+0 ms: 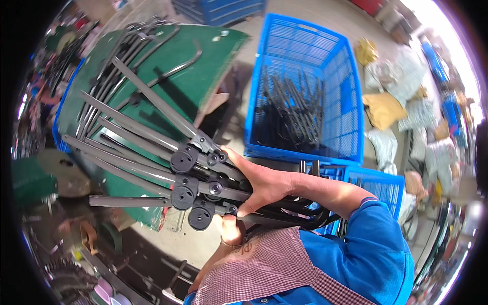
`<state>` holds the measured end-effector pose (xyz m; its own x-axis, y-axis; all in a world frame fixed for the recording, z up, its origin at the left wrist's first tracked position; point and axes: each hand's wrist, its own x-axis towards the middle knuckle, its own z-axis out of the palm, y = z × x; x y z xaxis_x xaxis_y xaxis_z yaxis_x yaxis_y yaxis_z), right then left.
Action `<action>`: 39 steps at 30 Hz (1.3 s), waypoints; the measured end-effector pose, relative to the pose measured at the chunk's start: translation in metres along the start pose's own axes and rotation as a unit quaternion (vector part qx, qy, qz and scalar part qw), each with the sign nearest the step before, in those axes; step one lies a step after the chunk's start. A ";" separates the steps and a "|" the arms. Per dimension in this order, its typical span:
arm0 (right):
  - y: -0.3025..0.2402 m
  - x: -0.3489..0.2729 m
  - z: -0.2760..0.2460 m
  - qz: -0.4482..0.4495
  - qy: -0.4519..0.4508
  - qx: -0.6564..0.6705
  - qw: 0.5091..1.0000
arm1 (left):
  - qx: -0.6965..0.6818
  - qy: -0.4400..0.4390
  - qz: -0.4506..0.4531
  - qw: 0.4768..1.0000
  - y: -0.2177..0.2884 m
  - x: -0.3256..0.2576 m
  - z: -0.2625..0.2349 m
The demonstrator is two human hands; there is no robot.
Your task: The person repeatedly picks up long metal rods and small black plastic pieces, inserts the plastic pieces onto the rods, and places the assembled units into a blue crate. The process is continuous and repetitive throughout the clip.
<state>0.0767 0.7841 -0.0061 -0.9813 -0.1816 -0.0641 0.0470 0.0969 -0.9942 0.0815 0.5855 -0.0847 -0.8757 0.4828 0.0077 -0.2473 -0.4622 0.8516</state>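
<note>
A bundle of dark metal tube frames is held in front of my body, its long grey tubes fanning out to the left over a green table. Round black plastic discs and riveted joints sit near the middle of the bundle. Across its top lies my right hand, thumb and fingers spread round the tubes and gripping them. My left hand grips the bundle from below; most of its fingers are hidden under it. Curved black tube ends stick out beneath my right forearm.
More bent tubes lie on the green table. Beyond my right arm stands a blue plastic crate with several black tube parts inside, and a second blue crate adjoins it. Sacks and bags lie at the right.
</note>
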 end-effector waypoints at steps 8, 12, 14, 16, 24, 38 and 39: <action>0.021 -0.096 -0.138 0.005 0.234 0.086 0.969 | -0.019 -0.151 -0.183 0.971 -0.048 0.122 0.152; 0.076 -0.111 -0.259 0.013 0.341 0.168 0.925 | -0.008 -0.173 -0.144 0.974 -0.143 0.233 0.244; 0.108 -0.118 -0.312 0.033 0.377 0.221 0.899 | -0.004 -0.250 -0.160 0.955 -0.188 0.282 0.282; 0.167 -0.125 -0.357 0.018 0.397 0.221 0.891 | 0.018 -0.248 -0.173 0.953 -0.249 0.314 0.300; 0.389 -0.165 -0.431 0.003 0.461 0.305 0.833 | 0.179 -0.247 -0.201 0.931 -0.486 0.349 0.295; 0.479 -0.210 -0.273 0.597 0.233 -0.155 0.752 | 0.477 -0.439 -0.041 0.760 -0.260 0.311 0.220; 0.474 -0.197 -0.259 0.573 0.236 -0.164 0.768 | 0.532 -0.378 0.017 0.758 -0.217 0.314 0.200</action>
<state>0.2434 1.1196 -0.4428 -0.2934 0.5737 -0.7647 0.9559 0.1847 -0.2281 -0.0572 0.9862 -0.1624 -0.2865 0.9581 -0.0047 0.5960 0.1821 0.7821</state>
